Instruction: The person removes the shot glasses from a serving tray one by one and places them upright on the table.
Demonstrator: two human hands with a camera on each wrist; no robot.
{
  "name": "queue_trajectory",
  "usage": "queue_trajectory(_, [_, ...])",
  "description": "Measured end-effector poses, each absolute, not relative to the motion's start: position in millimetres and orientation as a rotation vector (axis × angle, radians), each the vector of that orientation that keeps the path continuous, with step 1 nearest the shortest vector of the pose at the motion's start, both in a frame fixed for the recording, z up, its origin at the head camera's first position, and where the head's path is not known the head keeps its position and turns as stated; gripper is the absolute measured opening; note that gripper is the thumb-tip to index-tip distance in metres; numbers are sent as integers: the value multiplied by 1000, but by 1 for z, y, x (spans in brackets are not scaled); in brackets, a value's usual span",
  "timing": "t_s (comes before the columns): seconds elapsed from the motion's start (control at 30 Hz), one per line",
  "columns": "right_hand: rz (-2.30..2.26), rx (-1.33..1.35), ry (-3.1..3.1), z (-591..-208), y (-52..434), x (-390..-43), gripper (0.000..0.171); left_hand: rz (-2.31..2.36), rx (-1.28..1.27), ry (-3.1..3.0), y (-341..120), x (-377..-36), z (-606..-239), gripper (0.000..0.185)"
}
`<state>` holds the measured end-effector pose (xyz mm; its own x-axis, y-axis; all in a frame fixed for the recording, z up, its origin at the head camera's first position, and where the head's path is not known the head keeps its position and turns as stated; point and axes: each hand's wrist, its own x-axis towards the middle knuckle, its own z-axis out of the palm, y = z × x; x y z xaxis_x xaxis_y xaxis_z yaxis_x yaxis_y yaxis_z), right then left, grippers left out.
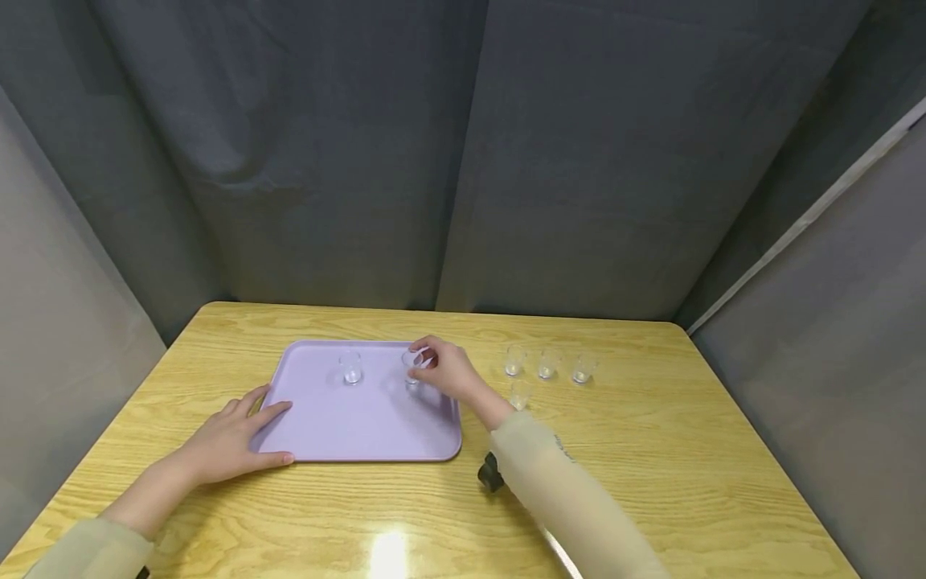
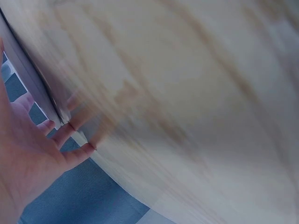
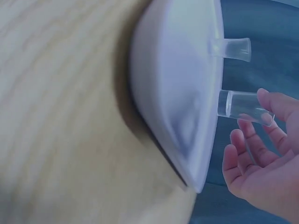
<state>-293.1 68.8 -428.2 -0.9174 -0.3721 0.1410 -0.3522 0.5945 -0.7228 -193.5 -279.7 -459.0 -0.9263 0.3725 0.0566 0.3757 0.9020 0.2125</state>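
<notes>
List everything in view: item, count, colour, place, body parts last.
Table: 1, yellow wood-grain, below
Tray: 1, lavender, left of centre on the table
Held cup: 1, clear, at the tray's back right
Other tray cup: 1, clear, left of the held one
Row cups: 3, clear, table, right of the tray
Near cup: 1, clear, in front of that row
Backdrop: 1, dark grey, behind the table
Black object: 1, black, beside right sleeve; identity unclear
Sleeves: 2, cream, forearms
Left hand: 1, bare, tray's left edge
Right hand: 1, bare, pinching the held cup
</notes>
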Motion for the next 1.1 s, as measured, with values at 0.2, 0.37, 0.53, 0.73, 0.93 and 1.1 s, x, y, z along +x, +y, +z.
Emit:
queue_trajectory(0.2, [-1233, -623, 2757, -403, 84, -289, 35, -359, -594, -3045, -282, -193, -460, 84])
queue_trajectory(0.37, [-1226, -615, 2726, -382, 101, -283, 34, -364, -595, -3043, -284, -192, -463, 84])
queue_trajectory(0.53, [-1221, -665, 2704, -361, 121, -273, 34, -370, -591, -3051, -285, -192, -465, 85])
queue_trajectory(0.73, [-1198, -763, 2714, -337, 146, -259, 35, -377, -580, -3062, -285, -190, -461, 86])
queue_trajectory(0.93, [-1171, -781, 2742, -316, 171, -245, 35, -371, -579, -3065, -285, -188, -459, 85])
queue_trajectory(1.1, [-1140, -759, 2789, -305, 193, -234, 35, -367, -572, -3063, -285, -189, -459, 85])
